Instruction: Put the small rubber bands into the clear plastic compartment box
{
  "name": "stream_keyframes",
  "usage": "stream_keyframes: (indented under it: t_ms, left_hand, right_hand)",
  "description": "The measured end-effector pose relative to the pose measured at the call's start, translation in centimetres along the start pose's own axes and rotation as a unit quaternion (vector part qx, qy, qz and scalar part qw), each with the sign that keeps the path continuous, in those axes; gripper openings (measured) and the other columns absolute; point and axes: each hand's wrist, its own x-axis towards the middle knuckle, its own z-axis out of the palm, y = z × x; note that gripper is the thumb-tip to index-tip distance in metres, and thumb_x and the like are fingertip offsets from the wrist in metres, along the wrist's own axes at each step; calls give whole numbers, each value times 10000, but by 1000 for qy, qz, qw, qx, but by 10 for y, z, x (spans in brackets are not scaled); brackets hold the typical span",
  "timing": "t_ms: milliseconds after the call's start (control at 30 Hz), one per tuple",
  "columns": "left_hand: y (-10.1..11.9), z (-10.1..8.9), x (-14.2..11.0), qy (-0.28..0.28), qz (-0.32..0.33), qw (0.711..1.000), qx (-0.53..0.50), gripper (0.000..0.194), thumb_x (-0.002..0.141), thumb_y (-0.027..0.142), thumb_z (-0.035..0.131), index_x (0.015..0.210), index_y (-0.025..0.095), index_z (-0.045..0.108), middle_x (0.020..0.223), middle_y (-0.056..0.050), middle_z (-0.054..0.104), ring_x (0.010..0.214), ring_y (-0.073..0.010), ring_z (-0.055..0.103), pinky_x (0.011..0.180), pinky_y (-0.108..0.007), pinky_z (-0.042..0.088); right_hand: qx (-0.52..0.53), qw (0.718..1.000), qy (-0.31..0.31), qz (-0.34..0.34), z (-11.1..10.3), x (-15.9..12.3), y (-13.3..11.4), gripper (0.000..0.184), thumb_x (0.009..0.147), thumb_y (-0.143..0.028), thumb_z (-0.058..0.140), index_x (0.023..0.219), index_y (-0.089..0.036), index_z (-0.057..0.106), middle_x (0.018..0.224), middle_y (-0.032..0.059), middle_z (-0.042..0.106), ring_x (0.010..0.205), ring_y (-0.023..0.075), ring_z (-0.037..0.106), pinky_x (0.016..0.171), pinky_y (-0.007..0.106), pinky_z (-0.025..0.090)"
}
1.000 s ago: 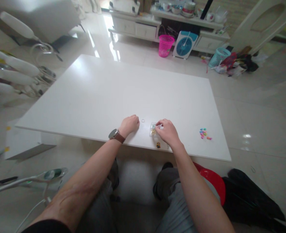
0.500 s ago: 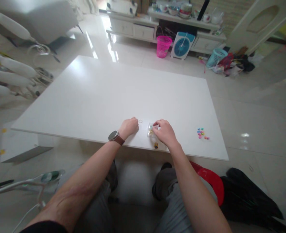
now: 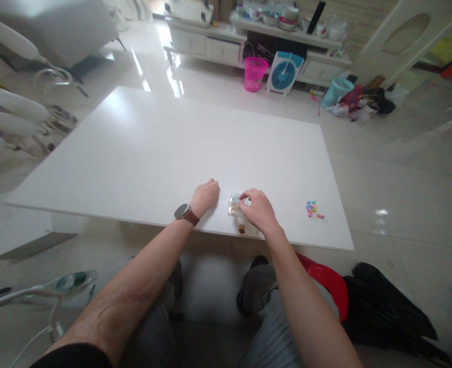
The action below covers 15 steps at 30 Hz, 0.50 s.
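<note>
At far left, several smooth, white, rounded and elongated panels (image 3: 15, 105) stand with curved metal tubing; their overlap prevents an exact count. One broad, glossy white tabletop (image 3: 187, 148) with straight edges spans the centre. One round-faced watch with a brown strap (image 3: 182, 211) encircles the left wrist. The left hand (image 3: 206, 198) rests on the tabletop, its fingers curled and pressed together; whether they enclose anything cannot be told. To its right, and apart from it, lies one small, clear, rectangular plastic case (image 3: 233, 204) with gold-toned and pale contents, too small to count. Nearer the front edge sits one small, compact yellow-and-black piece (image 3: 241, 229). The right hand (image 3: 258, 208) reaches the case's right side, thumb and forefinger drawn close together; whether the tips meet or pinch anything cannot be told, and the hand partly hides small whitish pieces (image 3: 247, 201). Beyond the tabletop stand one bright pink perforated plastic basket (image 3: 253, 76) and one boxy blue-and-white fan (image 3: 285, 73). Toward the tabletop's right end lies a loose cluster of tiny, glossy, multicoloured pieces (image 3: 311, 208), roughly a dozen, not exactly countable. Farther right are one curved, smooth red plastic seat (image 3: 331, 286), partly covered by the right forearm, one turquoise perforated plastic basket (image 3: 336, 93), and crumpled black material (image 3: 386, 306) on the floor.
</note>
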Motion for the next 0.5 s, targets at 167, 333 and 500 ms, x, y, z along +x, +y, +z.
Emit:
stream_keyframes:
  t_ms: [167,333,500]
  left_hand:
    - [-2,1,-5,-27,34,999,28,346,1037,234,350,1032,95,667,1052,-149,670,923,-236,710,795,-311,506]
    - [2,1,-10,-35,34,998,45,331,1019,202,362,1013,84,672,1047,-174,676,891,-260,710,769,-341,500]
    - [20,-17,-18,36,77,995,-44,242,1015,250,432,1001,140,647,1043,-118,678,862,-219,678,762,-326,481]
  right_hand:
    - [4,1000,0,4,-4,1,0,87,884,-205,617,873,-207,703,1020,70,708,1060,225,604,985,342,445]
    - [3,1000,2,13,-5,2,6,109,891,-231,612,894,-202,717,1023,68,706,1048,223,604,971,345,448]
    - [22,996,59,55,-14,3,17,112,879,-273,615,893,-214,710,1002,50,703,910,206,610,907,357,465]
